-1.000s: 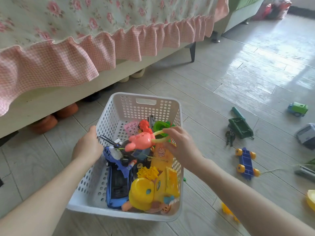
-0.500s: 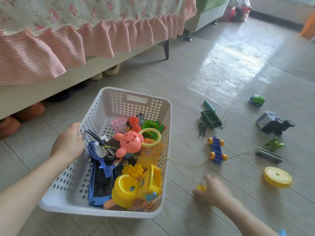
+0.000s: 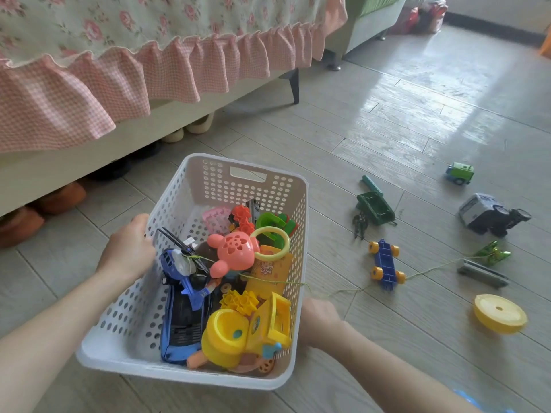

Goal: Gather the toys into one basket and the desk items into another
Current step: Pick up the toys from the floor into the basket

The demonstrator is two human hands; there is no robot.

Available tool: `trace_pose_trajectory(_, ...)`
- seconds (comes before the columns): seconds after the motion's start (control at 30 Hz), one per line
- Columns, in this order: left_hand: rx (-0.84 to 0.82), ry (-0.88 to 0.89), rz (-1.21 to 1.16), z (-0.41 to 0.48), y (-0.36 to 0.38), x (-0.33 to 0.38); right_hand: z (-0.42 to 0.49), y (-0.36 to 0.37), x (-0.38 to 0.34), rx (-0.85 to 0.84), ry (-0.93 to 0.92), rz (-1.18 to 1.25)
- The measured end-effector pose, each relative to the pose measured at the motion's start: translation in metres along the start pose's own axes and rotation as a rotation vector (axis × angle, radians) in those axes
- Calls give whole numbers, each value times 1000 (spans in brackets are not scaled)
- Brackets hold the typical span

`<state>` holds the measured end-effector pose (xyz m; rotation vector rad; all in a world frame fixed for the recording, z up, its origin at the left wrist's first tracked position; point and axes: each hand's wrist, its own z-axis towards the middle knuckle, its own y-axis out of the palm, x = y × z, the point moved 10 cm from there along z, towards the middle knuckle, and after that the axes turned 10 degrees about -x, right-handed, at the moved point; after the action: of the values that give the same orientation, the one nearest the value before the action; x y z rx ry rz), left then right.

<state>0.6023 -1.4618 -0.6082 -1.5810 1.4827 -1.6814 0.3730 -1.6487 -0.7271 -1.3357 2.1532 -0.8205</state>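
1. White basket sits on the floor by the bed, about half full of toys.
2. Change: right hand, on the floor half a second ago, is now against the basket's right wall. Likely repositioning toward the scattered toys.
3. Left hand clamps the left rim; right-hand closure: cannot tell, fingers hidden.
4. Blue wheeled block and yellow disc remain out.

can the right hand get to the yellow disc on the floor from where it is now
Probably yes. The right hand sits at the white basket's right wall, and the floor between it and the yellow disc is bare apart from a thin string; it must let go first.
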Motion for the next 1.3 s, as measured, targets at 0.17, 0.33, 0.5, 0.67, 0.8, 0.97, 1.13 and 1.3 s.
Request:
trace_pose_trajectory(0.17, -4, -4, 8, 1, 0, -3, 4, 4, 19, 32, 40, 247)
trace_pose_trajectory(0.33, 1, 16, -6, -1, -1, 3, -9, -11, 73, 226, 113, 688)
trace_pose_trajectory(0.5, 0, 25, -3, -3, -2, 13, -54, -81, 110, 685, 20, 999)
trace_pose_trajectory(0.67, -19, 40, -57, -4, 4, 29, -94, -155, 76, 833, -153, 904)
trace_pose_trajectory(0.8, -36, 40, -96, -9, 16, 49, -100, -178, 16, 735, -289, 702)
trace_pose_trajectory(0.97, -93, 5, -142, -13, 38, 54, -76, -155, -23, 537, -274, 476)
trace_pose_trajectory(1.13, -161, -36, -190, -9, 53, 40, -59, -133, -20, 406, -265, 489)
trace_pose_trajectory(1.3, -222, -86, -101, -9, 52, 43, -82, -145, 38, 683, -167, 661)
